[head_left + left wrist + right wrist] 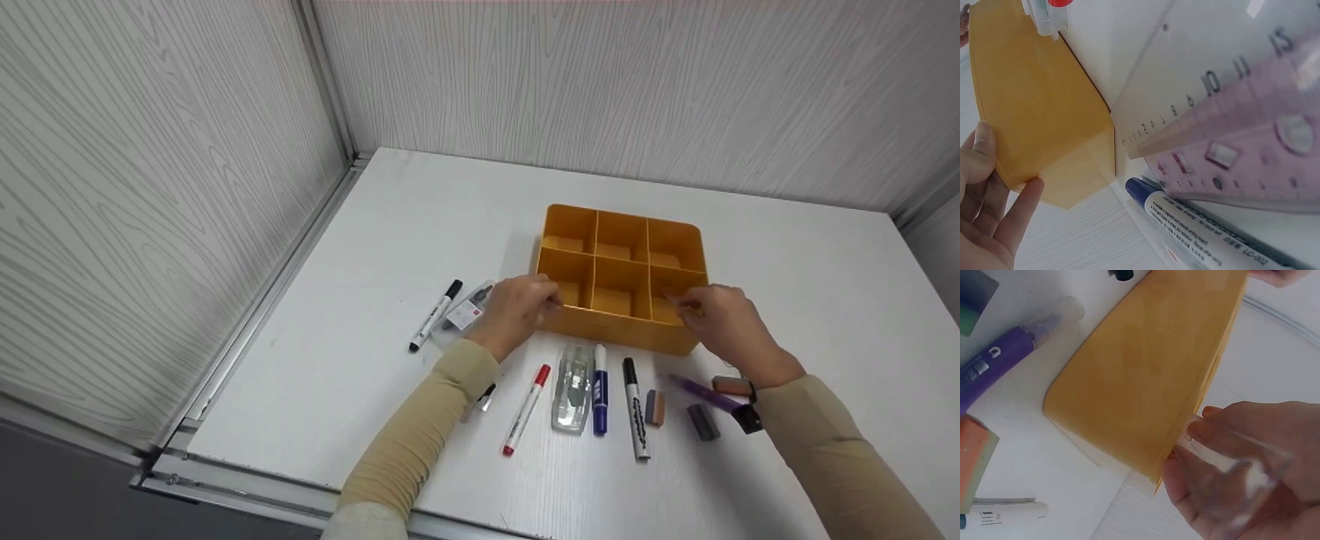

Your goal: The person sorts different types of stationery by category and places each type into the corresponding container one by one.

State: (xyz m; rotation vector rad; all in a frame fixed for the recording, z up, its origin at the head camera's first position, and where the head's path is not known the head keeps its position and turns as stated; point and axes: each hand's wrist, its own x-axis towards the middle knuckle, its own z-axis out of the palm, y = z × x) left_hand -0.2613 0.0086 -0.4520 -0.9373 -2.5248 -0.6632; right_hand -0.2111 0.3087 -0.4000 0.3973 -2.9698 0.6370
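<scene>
An orange organizer box [621, 325] with six compartments stands on the white table. At its front left corner my left hand [519, 311] grips the rim, with thumb and fingers on either side of the wall in the left wrist view. Over the front right compartment is my right hand [726, 322]. It pinches a thin, clear plastic piece [1235, 489] between thumb and fingertips, one end at the box's rim. What kind of piece it is, I cannot tell. The compartments visible from above show bare floors.
Before the box lie a red-capped marker [526, 410], a clear case [573, 390], a blue marker [600, 397], a black-capped marker [635, 409], a two-tone eraser [655, 408] and a purple tube [705, 392]. Pinkish clear rulers [1230, 157] lie left. Panels [600, 82] enclose the table.
</scene>
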